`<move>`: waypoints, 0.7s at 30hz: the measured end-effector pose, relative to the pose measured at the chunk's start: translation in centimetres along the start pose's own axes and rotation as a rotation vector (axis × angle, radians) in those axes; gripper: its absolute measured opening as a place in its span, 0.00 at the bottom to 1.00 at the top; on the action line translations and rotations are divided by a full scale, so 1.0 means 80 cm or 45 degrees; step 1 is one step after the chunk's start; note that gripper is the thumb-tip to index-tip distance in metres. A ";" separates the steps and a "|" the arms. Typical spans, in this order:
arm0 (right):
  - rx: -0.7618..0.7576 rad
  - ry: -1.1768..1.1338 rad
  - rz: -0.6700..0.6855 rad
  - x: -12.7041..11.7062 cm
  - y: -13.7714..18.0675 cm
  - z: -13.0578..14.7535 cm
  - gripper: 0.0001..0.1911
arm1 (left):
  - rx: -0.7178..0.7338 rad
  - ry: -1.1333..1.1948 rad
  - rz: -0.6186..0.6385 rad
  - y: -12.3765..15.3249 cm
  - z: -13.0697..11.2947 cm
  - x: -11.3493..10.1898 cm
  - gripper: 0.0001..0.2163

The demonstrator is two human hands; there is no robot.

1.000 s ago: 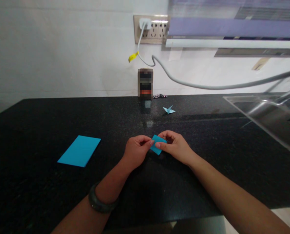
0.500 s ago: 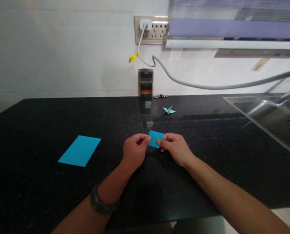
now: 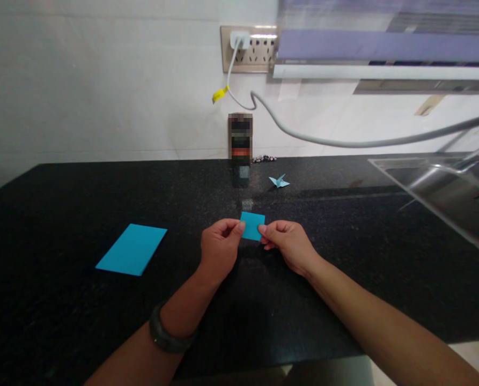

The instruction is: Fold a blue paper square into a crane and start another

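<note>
A small blue square of paper (image 3: 252,226) is held up between my two hands, over the middle of the black counter. My left hand (image 3: 222,244) pinches its left edge between thumb and fingers. On the right edge, my right hand (image 3: 285,240) grips it the same way, thumb on the near face. Farther left lies a larger stack of blue paper (image 3: 132,250), flat on the counter. A folded light-blue paper crane (image 3: 279,181) rests beyond my right hand. The paper's far face is hidden from me.
Against the wall stands a phone-like device (image 3: 241,136), its screen blurred, with a beaded string (image 3: 265,158) beside it. A grey cable (image 3: 336,142) runs from the wall socket (image 3: 259,51) across to the right. A steel sink (image 3: 460,187) is set into the black counter (image 3: 82,193).
The blue paper square has turned a little and shifted slightly left and away from me. My right thumb has moved from the paper's middle toward its right edge.
</note>
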State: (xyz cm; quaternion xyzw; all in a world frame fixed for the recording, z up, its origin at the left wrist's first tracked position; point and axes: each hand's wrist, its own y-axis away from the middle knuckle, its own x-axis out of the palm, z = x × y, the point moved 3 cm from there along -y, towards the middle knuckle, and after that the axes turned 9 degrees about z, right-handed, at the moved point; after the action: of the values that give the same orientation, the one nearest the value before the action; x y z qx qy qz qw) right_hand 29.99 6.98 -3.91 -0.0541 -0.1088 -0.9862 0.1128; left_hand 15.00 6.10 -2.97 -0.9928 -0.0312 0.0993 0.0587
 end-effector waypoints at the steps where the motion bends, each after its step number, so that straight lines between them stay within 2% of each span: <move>1: -0.002 0.008 0.018 0.002 0.001 0.000 0.17 | -0.008 0.011 0.009 0.000 0.000 0.001 0.08; 5: 0.005 0.074 0.112 0.008 0.003 0.000 0.15 | -0.023 0.015 0.023 0.002 -0.003 0.003 0.07; 13: 0.013 0.098 0.179 0.007 0.004 0.000 0.13 | -0.006 0.011 -0.021 -0.002 0.002 -0.001 0.08; 21: 0.029 0.088 0.176 0.008 0.005 0.000 0.14 | 0.010 0.002 -0.053 -0.003 0.000 -0.004 0.08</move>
State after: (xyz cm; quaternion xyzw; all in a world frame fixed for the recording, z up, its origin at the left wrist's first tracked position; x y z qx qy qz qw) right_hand 29.47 6.48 -3.72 -0.0259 -0.1120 -0.9760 0.1848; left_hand 14.65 6.29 -2.90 -0.9918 -0.0516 0.0972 0.0647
